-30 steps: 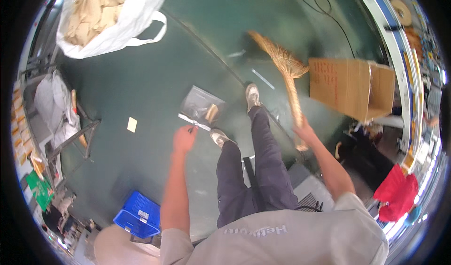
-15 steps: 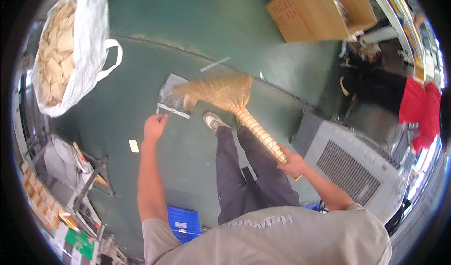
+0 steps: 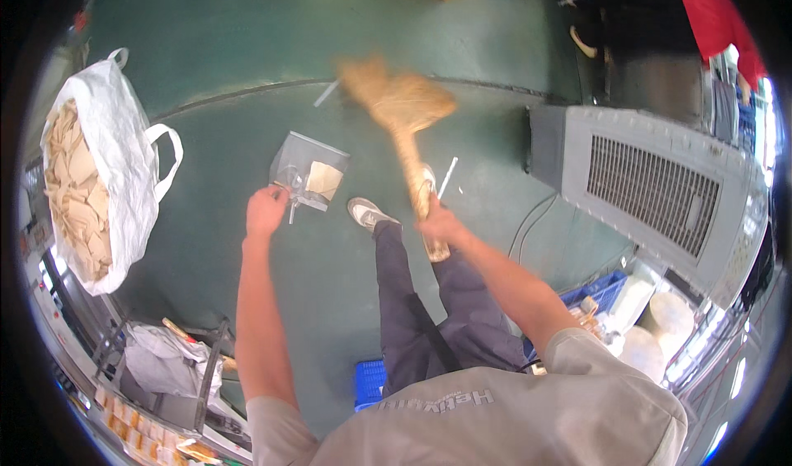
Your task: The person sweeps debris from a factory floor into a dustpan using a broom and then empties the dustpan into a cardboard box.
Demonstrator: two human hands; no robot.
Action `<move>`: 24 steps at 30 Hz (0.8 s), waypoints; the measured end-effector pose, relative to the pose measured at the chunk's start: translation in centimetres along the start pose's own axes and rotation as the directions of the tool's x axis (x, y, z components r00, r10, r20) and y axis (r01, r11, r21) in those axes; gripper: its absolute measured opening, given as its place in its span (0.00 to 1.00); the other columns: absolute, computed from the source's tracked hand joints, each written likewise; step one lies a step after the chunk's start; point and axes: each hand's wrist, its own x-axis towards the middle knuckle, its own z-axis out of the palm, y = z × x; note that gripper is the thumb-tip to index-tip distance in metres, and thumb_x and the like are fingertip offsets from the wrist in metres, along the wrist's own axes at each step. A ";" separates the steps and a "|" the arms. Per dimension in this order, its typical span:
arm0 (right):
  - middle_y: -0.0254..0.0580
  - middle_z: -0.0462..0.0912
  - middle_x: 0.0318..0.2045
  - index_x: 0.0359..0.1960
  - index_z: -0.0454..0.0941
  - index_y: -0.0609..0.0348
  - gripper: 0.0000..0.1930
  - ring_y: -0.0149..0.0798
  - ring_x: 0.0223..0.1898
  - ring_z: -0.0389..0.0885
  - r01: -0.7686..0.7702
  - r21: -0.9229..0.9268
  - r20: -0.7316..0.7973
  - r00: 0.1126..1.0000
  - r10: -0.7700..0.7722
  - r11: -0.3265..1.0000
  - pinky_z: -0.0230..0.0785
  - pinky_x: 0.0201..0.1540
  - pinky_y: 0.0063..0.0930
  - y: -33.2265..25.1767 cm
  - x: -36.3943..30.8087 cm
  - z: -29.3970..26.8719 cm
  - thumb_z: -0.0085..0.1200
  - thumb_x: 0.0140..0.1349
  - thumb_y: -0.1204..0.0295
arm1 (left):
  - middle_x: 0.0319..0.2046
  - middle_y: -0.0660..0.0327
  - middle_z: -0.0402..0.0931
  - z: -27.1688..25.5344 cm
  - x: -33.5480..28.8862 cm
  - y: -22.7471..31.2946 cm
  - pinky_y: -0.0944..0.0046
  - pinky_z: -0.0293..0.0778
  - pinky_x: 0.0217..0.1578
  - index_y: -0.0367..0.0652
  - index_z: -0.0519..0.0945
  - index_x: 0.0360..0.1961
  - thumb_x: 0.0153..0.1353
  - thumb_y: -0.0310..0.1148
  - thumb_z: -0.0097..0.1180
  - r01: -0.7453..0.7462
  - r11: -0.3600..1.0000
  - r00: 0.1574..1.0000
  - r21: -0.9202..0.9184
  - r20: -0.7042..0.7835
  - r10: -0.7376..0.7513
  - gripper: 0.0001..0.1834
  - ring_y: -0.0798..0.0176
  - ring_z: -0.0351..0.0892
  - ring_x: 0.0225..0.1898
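Observation:
A long-handled grey dustpan (image 3: 309, 151) rests on the floor ahead of me to the left. My left hand (image 3: 268, 210) is closed round its handle. In the pan lie a tan paper scrap (image 3: 324, 179) and some clear plastic. My right hand (image 3: 443, 222) grips the thick handle of a straw broom (image 3: 410, 103). The broom's fan-shaped head is blurred and stands to the right of the dustpan, apart from it. One thin white strip (image 3: 327, 94) lies beside the broom head; another white strip (image 3: 448, 177) lies right of the handle.
At far left stands a white woven bag (image 3: 124, 160) full of brown paper. A large grey air cooler (image 3: 561, 148) is on the right, its cable (image 3: 532, 222) on the floor. A blue crate (image 3: 369, 383) sits by my legs. A person in red (image 3: 718, 24) is at upper right.
The broom has swung away from over the dustpan, forward and to the right, uncovering the pan. My view has shifted, so the cardboard box is mostly out of sight.

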 end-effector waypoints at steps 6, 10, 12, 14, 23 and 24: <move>0.64 0.78 0.44 0.70 0.47 0.52 0.47 0.60 0.45 0.78 0.070 -0.043 0.239 0.969 -0.058 0.997 0.71 0.49 0.43 8.3 -12.8 -0.4 0.57 0.47 0.61 | 0.34 0.44 0.80 0.5 -0.1 -0.7 0.52 0.72 0.40 0.37 0.82 0.36 0.59 0.48 0.53 0.075 0.997 0.994 0.006 0.081 -0.076 0.22 0.41 0.78 0.39; 0.60 0.80 0.42 0.70 0.47 0.50 0.47 0.53 0.36 0.83 0.085 -0.098 0.079 0.994 -0.077 0.992 0.75 0.43 0.40 14.4 -20.9 -0.2 0.58 0.47 0.63 | 0.30 0.43 0.78 1.9 -5.1 -1.3 0.52 0.71 0.36 0.35 0.81 0.33 0.59 0.48 0.54 -0.006 0.998 0.998 0.066 0.064 0.002 0.22 0.41 0.77 0.35; 0.58 0.78 0.43 0.70 0.45 0.46 0.47 0.47 0.31 0.82 -0.109 0.245 0.126 0.989 0.080 0.963 0.76 0.37 0.39 18.6 -23.8 0.8 0.58 0.49 0.67 | 0.27 0.43 0.76 3.0 -8.4 -1.6 0.52 0.69 0.33 0.34 0.79 0.30 0.59 0.47 0.54 -0.051 0.998 0.998 0.040 0.036 0.049 0.22 0.41 0.74 0.31; 0.55 0.77 0.43 0.71 0.43 0.45 0.47 0.42 0.29 0.82 -0.229 0.489 0.152 0.973 0.176 0.842 0.77 0.33 0.37 22.7 -25.4 2.1 0.59 0.51 0.69 | 0.24 0.44 0.74 4.4 -11.4 -1.7 0.53 0.68 0.31 0.34 0.78 0.29 0.60 0.46 0.55 -0.050 0.999 0.998 0.008 0.035 0.049 0.21 0.43 0.71 0.27; 0.46 0.71 0.34 0.48 0.57 0.55 0.19 0.41 0.26 0.77 -0.384 0.920 0.389 0.917 0.088 -0.074 0.75 0.23 0.39 21.1 -12.7 7.9 0.51 0.59 0.71 | 0.16 0.53 0.64 8.5 -25.8 -5.4 0.60 0.62 0.24 0.34 0.75 0.25 0.62 0.43 0.55 0.030 0.990 0.995 -0.135 -0.089 -0.042 0.19 0.61 0.59 0.19; 0.47 0.71 0.34 0.48 0.56 0.56 0.20 0.42 0.26 0.78 -0.368 0.930 0.368 0.920 0.133 -0.027 0.75 0.24 0.40 18.7 -11.6 10.1 0.52 0.58 0.72 | 0.16 0.54 0.64 9.0 -27.6 -6.2 0.61 0.62 0.23 0.34 0.75 0.25 0.62 0.42 0.55 0.076 0.984 0.992 -0.163 -0.083 -0.090 0.19 0.62 0.59 0.19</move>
